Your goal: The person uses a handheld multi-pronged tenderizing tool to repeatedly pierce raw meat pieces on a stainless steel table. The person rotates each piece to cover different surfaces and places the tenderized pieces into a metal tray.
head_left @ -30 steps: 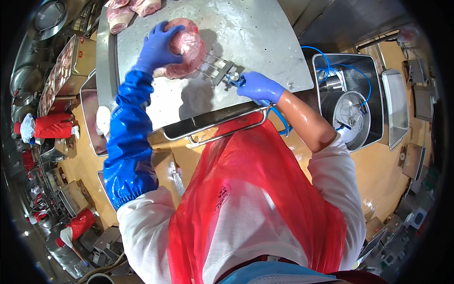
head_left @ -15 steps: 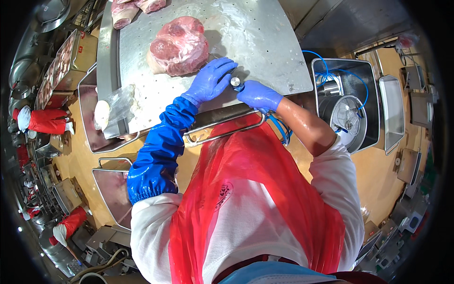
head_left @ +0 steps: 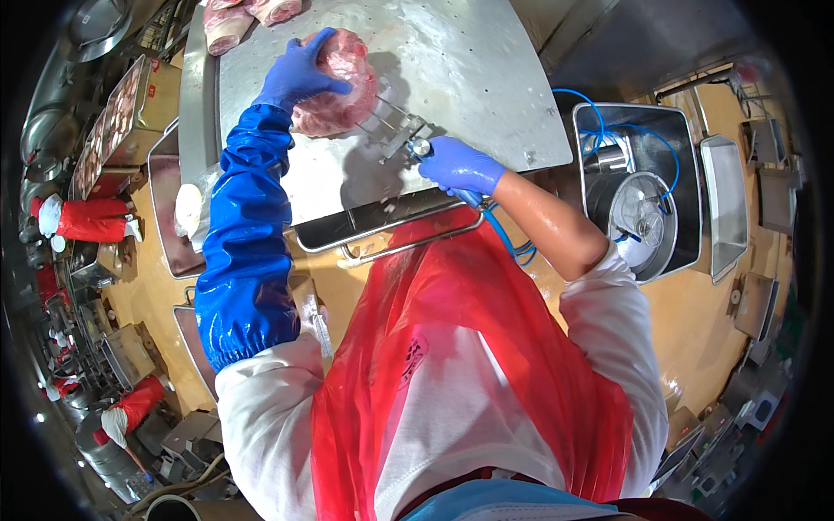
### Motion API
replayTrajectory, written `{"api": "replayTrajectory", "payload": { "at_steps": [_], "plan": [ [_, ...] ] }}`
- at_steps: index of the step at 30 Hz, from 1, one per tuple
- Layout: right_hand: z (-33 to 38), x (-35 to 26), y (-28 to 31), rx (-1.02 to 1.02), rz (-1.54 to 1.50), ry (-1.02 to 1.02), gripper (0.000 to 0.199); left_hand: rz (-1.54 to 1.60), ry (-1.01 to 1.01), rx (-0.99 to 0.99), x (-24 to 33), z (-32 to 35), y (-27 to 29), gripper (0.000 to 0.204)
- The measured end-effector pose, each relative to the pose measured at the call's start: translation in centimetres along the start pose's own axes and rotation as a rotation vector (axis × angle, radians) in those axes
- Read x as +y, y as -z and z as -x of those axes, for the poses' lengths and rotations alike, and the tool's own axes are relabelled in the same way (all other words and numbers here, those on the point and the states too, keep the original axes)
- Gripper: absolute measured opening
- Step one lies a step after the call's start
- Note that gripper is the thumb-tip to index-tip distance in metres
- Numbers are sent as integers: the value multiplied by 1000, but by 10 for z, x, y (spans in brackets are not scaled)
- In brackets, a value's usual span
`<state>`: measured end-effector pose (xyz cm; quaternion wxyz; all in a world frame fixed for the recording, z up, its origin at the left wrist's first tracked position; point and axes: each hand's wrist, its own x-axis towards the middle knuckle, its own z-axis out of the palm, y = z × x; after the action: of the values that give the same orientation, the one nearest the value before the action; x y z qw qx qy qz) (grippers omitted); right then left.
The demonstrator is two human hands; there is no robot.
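Observation:
A large round piece of raw pink meat (head_left: pixel 354 74) lies on the perforated metal table. My left hand (head_left: pixel 301 76), in a blue-purple glove, grips it from the left, thumb and fingers spread over its top. In my gloved right hand (head_left: pixel 465 167) is a needle injector (head_left: pixel 403 135), its fingers closed round the handle. Several thin needles point left from its metal head to the meat's right edge; whether their tips are inside I cannot tell. From beneath that hand a blue hose (head_left: pixel 497 233) hangs down.
More meat pieces (head_left: pixel 228 28) lie at the table's far left corner. A metal rail (head_left: pixel 408 240) runs along the near edge. To the right stands a deep metal tub (head_left: pixel 686 217) with a round container (head_left: pixel 641 213) and blue hose inside. People in red aprons (head_left: pixel 91 219) are far left.
My left hand has moved up and left onto the meat, which now sits turned. The right hand has shifted slightly left with the injector, whose head and needles have come into sight.

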<state>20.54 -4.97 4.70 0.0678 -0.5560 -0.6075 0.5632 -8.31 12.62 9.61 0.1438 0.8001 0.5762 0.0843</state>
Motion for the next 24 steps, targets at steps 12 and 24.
{"api": "replayTrajectory", "payload": {
  "at_steps": [12,24],
  "plan": [
    [68,25,22,126,118,48,30,-63,-50,20,2,7,-5,111],
    [-19,31,7,-84,108,-2,32,5,-594,352,61,67,-68,55]
  ]
}}
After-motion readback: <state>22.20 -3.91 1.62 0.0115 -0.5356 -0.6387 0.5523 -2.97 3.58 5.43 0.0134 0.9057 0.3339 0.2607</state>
